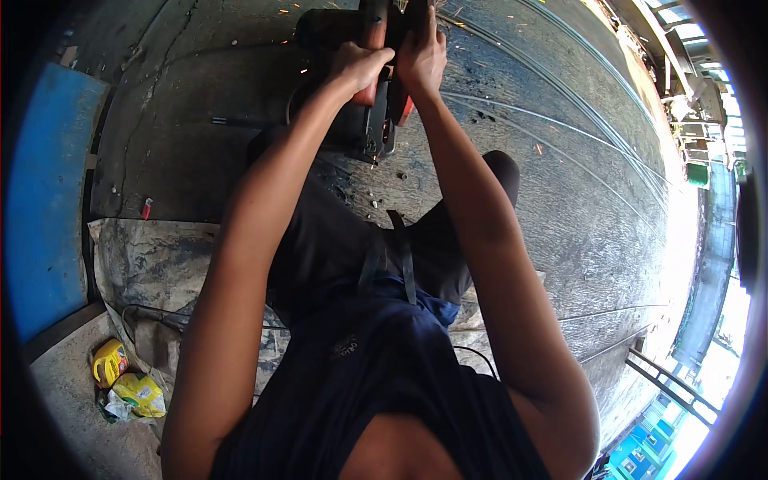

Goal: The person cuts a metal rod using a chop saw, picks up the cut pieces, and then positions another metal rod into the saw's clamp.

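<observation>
At the top centre of the head view, my left hand (360, 67) is closed round a reddish-brown handle or bar (365, 94) of a cutting machine. My right hand (422, 62) lies against the machine's red and dark part (404, 108), fingers pointing up and close together; whether it grips anything is unclear. Below the hands is the machine's dark metal base (340, 128). Orange sparks fly on both sides. The upper part of the machine is cut off by the frame's edge.
Long thin metal rods (552, 120) cross the concrete floor (584, 232) at the right. A blue panel (48, 192) stands at the left. A red lighter-like object (146, 208), a worn sheet (152, 256), a yellow container (110, 362) and a yellow packet (142, 395) lie at left.
</observation>
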